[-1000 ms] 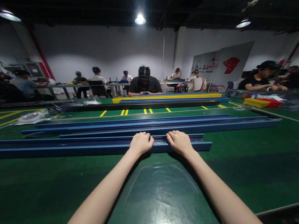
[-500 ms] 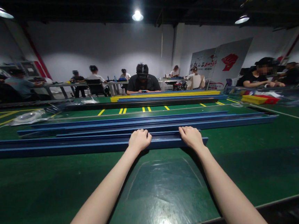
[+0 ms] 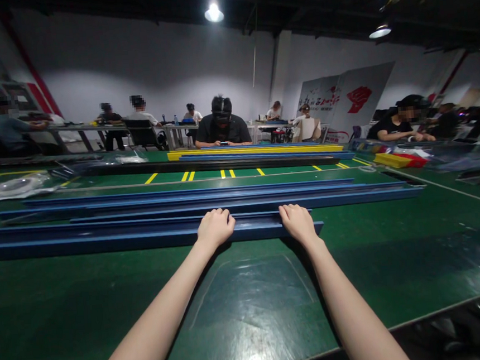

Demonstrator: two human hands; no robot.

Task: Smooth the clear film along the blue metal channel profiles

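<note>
Blue channel (image 3: 115, 244): clasped near its right end by left hand (image 3: 216, 227) and right hand (image 3: 298, 223), both curled over; remainder is situated leftward.

left hand (image 3: 216, 227) curls over nearest blue rail (image 3: 257, 233) | right hand (image 3: 297, 222) grips same rail near its right end | more blue rails (image 3: 351, 199) lie just beyond | yellow bar (image 3: 254, 150), black bar (image 3: 238, 163) farther across green table (image 3: 249, 285) | person (image 3: 223, 130) opposite, head bowed
</note>
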